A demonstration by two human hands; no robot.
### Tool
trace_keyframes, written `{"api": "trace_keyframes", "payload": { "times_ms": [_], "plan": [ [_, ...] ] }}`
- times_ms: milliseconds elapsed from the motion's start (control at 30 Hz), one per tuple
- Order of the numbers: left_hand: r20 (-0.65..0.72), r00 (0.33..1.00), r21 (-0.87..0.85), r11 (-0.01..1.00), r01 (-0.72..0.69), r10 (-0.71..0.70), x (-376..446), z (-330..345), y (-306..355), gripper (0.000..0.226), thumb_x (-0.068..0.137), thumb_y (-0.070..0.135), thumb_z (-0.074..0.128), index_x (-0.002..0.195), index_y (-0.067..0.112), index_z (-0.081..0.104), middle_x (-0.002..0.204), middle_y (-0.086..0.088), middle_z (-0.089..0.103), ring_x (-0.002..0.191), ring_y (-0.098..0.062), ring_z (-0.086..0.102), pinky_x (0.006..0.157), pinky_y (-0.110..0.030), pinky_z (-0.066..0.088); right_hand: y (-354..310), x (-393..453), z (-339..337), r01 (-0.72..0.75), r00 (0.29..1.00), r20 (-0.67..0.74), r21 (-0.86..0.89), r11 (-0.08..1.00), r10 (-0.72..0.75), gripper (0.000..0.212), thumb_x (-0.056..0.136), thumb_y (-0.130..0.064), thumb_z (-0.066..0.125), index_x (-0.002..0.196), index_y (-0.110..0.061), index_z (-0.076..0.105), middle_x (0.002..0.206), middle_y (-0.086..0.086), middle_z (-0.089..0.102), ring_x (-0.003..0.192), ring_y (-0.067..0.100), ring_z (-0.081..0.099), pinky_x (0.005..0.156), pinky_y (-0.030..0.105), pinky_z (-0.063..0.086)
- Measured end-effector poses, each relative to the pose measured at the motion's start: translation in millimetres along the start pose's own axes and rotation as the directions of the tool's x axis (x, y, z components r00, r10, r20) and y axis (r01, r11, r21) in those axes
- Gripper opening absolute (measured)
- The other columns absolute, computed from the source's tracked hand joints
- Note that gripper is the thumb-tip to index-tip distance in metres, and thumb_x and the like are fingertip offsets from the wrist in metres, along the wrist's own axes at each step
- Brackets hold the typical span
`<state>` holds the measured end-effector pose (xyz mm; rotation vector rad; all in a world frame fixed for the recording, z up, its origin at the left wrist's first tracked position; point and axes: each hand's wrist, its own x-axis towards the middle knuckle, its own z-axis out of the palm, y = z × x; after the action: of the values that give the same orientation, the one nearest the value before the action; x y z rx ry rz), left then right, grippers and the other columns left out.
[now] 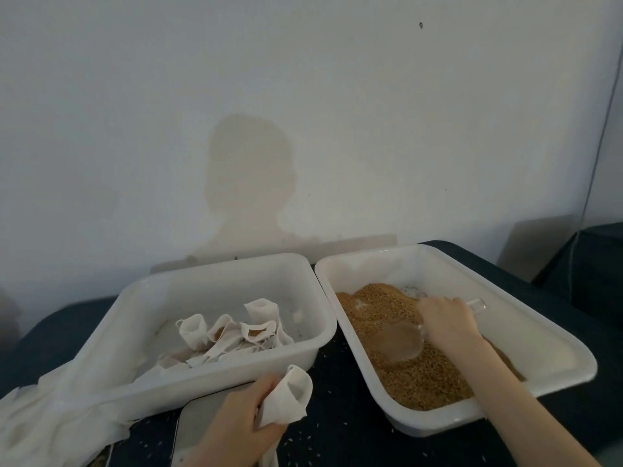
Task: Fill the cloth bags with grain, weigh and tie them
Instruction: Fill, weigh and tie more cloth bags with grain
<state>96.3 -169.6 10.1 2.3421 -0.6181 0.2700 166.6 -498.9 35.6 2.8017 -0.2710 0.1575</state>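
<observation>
My left hand (242,419) grips a small white cloth bag (290,399) with its mouth open, held low between the two tubs. My right hand (445,325) holds the handle of a clear plastic scoop (397,342), whose bowl lies in the brown grain (421,372). The grain fills the white right tub (556,352). The white left tub (209,382) holds several cloth bags (229,332), some with grain showing inside. A flat silver scale (199,429) lies under my left hand, partly hidden.
A heap of white cloth (50,409) spills over the left tub's front left corner. Loose grains are scattered on the dark tabletop (347,433). A pale wall rises right behind the tubs. A dark object (593,264) stands at the far right.
</observation>
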Motion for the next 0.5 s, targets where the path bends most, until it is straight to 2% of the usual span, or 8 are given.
{"api": "trace_keyframes", "payload": {
  "times_ms": [100,167,267,367,433,500],
  "plan": [
    [0.004,1.000,-0.035,0.999,0.006,-0.006,0.0,2.2,-0.6,0.021,0.084,0.038,0.064,0.093,0.019,0.065,0.078,0.055,0.043,0.078,0.035,0.035,0.076,0.010,0.025,3.3,-1.9,1.1,0.034,0.999,0.009,0.101,0.994,-0.035,0.011,0.089,-0.018,0.062,0.099,-0.023,0.063,0.102,-0.005,0.064,0.094,0.015,0.062,0.083,0.027,0.045],
    [-0.023,1.000,-0.017,1.000,0.014,-0.015,-0.3,2.9,1.0,0.021,0.083,0.040,0.064,0.092,0.021,0.066,0.076,0.056,0.041,0.077,0.037,0.034,0.075,0.011,0.023,7.6,-2.4,2.5,0.028,0.999,0.019,0.193,0.981,-0.032,0.004,0.088,-0.022,0.063,0.089,-0.026,0.063,0.094,-0.008,0.064,0.088,0.012,0.061,0.084,0.027,0.048],
    [-0.028,1.000,-0.049,0.999,0.011,-0.012,1.0,2.9,5.1,0.017,0.085,0.036,0.064,0.098,0.027,0.064,0.083,0.061,0.038,0.084,0.039,0.031,0.078,0.012,0.020,15.3,-3.1,4.9,0.014,0.997,0.070,0.288,0.958,-0.035,0.018,0.085,-0.023,0.061,0.070,-0.031,0.054,0.085,-0.012,0.059,0.085,0.010,0.058,0.083,0.027,0.049],
    [-0.003,1.000,-0.060,0.998,0.030,-0.030,0.9,2.2,7.5,0.018,0.086,0.035,0.063,0.103,0.028,0.063,0.085,0.061,0.037,0.085,0.039,0.031,0.077,0.012,0.021,22.3,-5.4,7.2,-0.058,0.983,0.181,0.381,0.923,-0.013,0.017,0.086,-0.026,0.059,0.070,-0.031,0.054,0.085,-0.013,0.059,0.084,0.008,0.057,0.075,0.025,0.046],
    [-0.008,0.999,-0.065,0.997,0.034,-0.035,0.3,2.3,6.2,0.015,0.087,0.034,0.062,0.099,0.026,0.063,0.079,0.051,0.048,0.083,0.038,0.032,0.077,0.011,0.023,24.0,-6.4,8.6,-0.115,0.968,0.251,0.457,0.882,-0.004,0.008,0.086,-0.028,0.058,0.078,-0.029,0.060,0.090,-0.010,0.062,0.085,0.008,0.057,0.073,0.026,0.046],
    [-0.007,0.999,-0.048,0.998,0.047,-0.047,0.2,2.3,4.4,0.014,0.088,0.036,0.060,0.096,0.026,0.063,0.072,0.031,0.054,0.080,0.039,0.031,0.078,0.010,0.024,22.3,-6.2,8.7,-0.157,0.964,0.266,0.527,0.835,0.014,0.010,0.086,-0.029,0.057,0.081,-0.025,0.064,0.089,-0.007,0.065,0.085,0.011,0.059,0.078,0.029,0.050]
  ]
}}
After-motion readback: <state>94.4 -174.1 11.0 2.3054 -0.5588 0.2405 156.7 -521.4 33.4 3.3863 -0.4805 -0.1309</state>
